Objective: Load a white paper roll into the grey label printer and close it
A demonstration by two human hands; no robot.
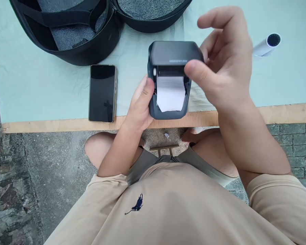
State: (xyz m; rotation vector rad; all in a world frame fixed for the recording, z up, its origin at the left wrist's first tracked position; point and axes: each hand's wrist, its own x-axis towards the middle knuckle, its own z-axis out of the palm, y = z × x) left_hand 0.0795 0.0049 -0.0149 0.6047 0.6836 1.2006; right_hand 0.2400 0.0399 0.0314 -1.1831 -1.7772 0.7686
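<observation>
A small dark portable printer [154, 113] is held over the table's front edge, its lid [175, 52] raised. White paper [170, 93] lies inside the open bay, its torn-looking end toward me. My left hand [141, 105] grips the printer's left side, thumb on the rim, with the other fingers hidden beneath. At the lid's right corner is my right hand [225, 64], thumb on the lid's near edge and some fingers behind it; the index finger is raised and curled. Slight blur covers the lid's lettering.
A black-screened phone [102, 93] lies left of the printer. Behind it stands an unzipped black case [91, 51] with grey foam lining. A white roll [266, 46] with a dark core lies at right. The table has a pale cloth and a wooden front edge [53, 126].
</observation>
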